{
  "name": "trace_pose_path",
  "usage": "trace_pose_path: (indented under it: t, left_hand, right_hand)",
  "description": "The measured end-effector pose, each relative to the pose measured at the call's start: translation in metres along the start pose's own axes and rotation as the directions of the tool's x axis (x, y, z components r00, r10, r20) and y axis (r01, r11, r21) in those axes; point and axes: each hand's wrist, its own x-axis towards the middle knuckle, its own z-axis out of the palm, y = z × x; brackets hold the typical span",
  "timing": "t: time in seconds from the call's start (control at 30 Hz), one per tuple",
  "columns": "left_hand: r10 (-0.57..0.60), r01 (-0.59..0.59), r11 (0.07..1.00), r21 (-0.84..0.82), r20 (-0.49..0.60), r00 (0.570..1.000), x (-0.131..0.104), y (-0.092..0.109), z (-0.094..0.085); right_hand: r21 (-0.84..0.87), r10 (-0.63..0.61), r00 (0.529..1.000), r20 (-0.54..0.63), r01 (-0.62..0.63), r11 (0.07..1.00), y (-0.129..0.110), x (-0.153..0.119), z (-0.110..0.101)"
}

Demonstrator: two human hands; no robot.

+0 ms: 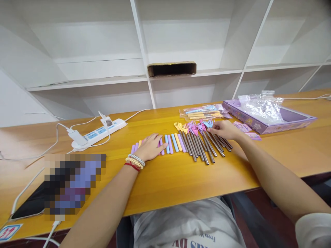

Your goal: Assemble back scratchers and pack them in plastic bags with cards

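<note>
Tubes, purple, blue and yellow, side by side in a row across the middle of the desk, and here's my left grip palm down over them, fingers stretched out, with some tubes showing on both sides of it! Coiled bands ring that wrist. Just right of the row, the scratchers lie fanned out and overlapping, metal rods towards the near edge, claws at the far end in yellow, purple, pink and blue. Over on the right side of that bunch, my right grip is at the blue claws, thumb and fingers bent inward; whether they're pinching one, I cannot tell. Beyond the bunch, more scratchers in clear packs. Farther right, a purple box holds crumpled clear bags, cards lying just beside its left end. And far left, plugs sit in a white power strip!
</note>
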Motion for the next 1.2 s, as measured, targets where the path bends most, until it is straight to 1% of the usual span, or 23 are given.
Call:
trace_pose_path:
  t: [0.13,0.3,0.5,0.57,0.73,0.83,1.07,1.2]
  left_hand:
    - [0.01,-0.01,1.0,-0.006,-0.017,1.0,0.001,-0.001,0.0]
    - [0.016,-0.017,1.0,-0.024,-0.03,0.999,0.001,-0.001,0.001]
    - [0.008,-0.008,1.0,-0.018,-0.01,1.0,0.001,0.0,-0.001]
    - [0.014,-0.014,1.0,-0.019,-0.012,1.0,0.001,0.0,-0.001]
    - [0.018,-0.019,1.0,-0.019,-0.026,0.999,0.001,-0.002,0.001]
    - [0.027,-0.028,0.999,-0.025,-0.03,0.999,0.001,-0.003,0.002]
    - [0.01,-0.01,0.999,-0.032,-0.02,1.0,0.002,-0.003,0.002]
    - [0.01,-0.011,1.0,-0.024,-0.018,1.0,0.002,-0.003,0.002]
  right_hand:
    - [-0.041,-0.024,0.996,0.091,0.028,0.999,-0.01,0.003,0.01]
    - [-0.089,0.032,0.989,0.145,-0.019,0.996,-0.01,0.004,0.014]
    - [-0.118,0.015,0.991,0.136,0.001,0.993,-0.012,0.004,0.016]
    - [-0.106,0.033,0.991,0.132,-0.018,0.994,-0.013,0.005,0.017]
    - [-0.08,0.12,0.984,0.132,-0.11,0.991,-0.016,0.008,0.02]
    - [-0.063,0.145,0.981,0.126,-0.138,0.988,-0.018,0.008,0.02]
    - [-0.027,0.143,0.984,0.105,-0.141,0.99,-0.019,0.006,0.017]
    - [-0.046,0.143,0.983,0.114,-0.138,0.989,-0.018,0.007,0.019]
